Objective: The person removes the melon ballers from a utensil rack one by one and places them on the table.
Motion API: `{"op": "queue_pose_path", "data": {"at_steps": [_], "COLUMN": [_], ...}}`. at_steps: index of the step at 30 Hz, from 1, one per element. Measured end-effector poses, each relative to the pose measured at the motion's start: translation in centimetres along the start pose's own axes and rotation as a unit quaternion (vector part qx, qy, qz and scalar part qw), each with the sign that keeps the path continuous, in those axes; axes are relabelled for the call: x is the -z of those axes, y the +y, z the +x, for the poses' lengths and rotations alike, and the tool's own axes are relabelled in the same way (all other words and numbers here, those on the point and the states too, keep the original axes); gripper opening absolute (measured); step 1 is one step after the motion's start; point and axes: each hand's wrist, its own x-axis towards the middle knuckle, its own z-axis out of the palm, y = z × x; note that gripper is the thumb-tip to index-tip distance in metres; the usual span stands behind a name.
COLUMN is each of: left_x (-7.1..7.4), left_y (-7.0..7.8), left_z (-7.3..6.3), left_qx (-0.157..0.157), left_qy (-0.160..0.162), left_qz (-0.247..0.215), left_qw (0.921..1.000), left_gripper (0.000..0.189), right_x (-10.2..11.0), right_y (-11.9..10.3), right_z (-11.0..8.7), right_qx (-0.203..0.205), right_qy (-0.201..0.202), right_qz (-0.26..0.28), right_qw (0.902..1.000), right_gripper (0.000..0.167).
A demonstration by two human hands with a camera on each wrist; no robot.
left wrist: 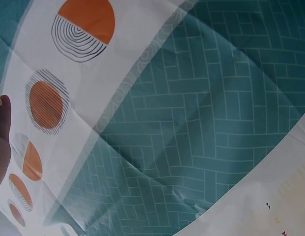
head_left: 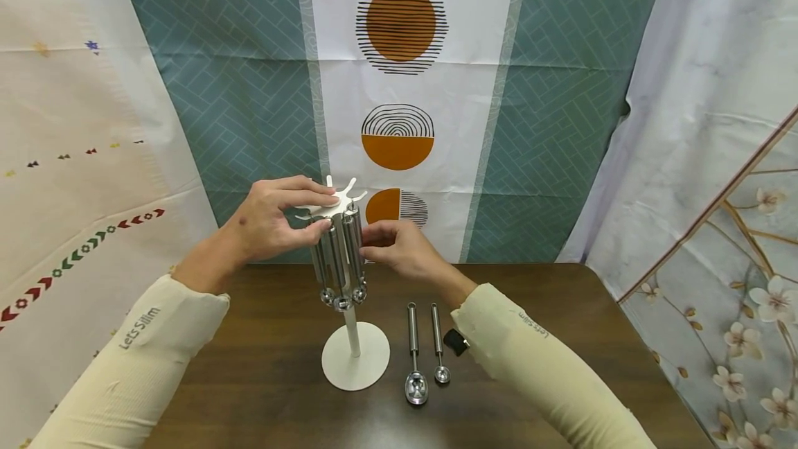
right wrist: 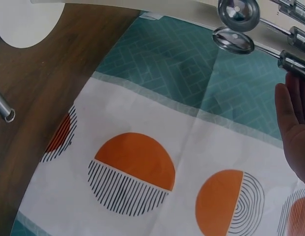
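A white stand point(head_left: 352, 338) with a spoked top carries several steel spoons point(head_left: 337, 255) that hang bowls down from its arms. My left hand point(head_left: 280, 210) grips the stand's top, fingers over the white spokes and thumb low at the front. At the right side of the hanging spoons, my right hand point(head_left: 402, 251) touches a handle with its fingertips. In the right wrist view, the fingers of this hand point(right wrist: 297, 118) meet a spoon's handle point(right wrist: 294, 64), and the thumb stands apart from it. Only the edge of my left hand point(left wrist: 1, 132) shows in the left wrist view.
To the right of the stand's round base, a larger spoon point(head_left: 415, 386) and a smaller one point(head_left: 441, 371) lie on the brown table point(head_left: 268, 373). A small black object point(head_left: 456, 342) is by the right sleeve. Patterned cloths point(head_left: 249, 89) hang behind and at both sides.
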Motion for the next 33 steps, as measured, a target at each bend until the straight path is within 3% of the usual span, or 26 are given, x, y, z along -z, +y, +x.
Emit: {"op": "queue_pose_path", "data": {"at_steps": [8,21,33], "left_x": [0.0,0.0,-0.1], "left_y": [0.0,0.0,-0.2], "left_z": [-0.1,0.1,0.1], "left_qx": [0.001,-0.007,-0.021], "left_qy": [0.000,0.009,0.014], "left_qz": [0.005,0.000,0.003], "left_qw": [1.0000,0.9999,0.9997], "left_gripper": [0.031,0.032,0.032], "right_x": [0.0,1.8,3.4], "right_y": [0.1,-0.3,2.2], "right_z": [-0.5,-1.3,-3.2], "right_qx": [0.003,-0.024,-0.052], "right_qy": [0.022,0.072,0.092], "right_qz": [-0.011,-0.034,-0.031], "right_qw": [0.9997,0.9966,0.9940], "right_gripper": [0.024,0.022,0.022]}}
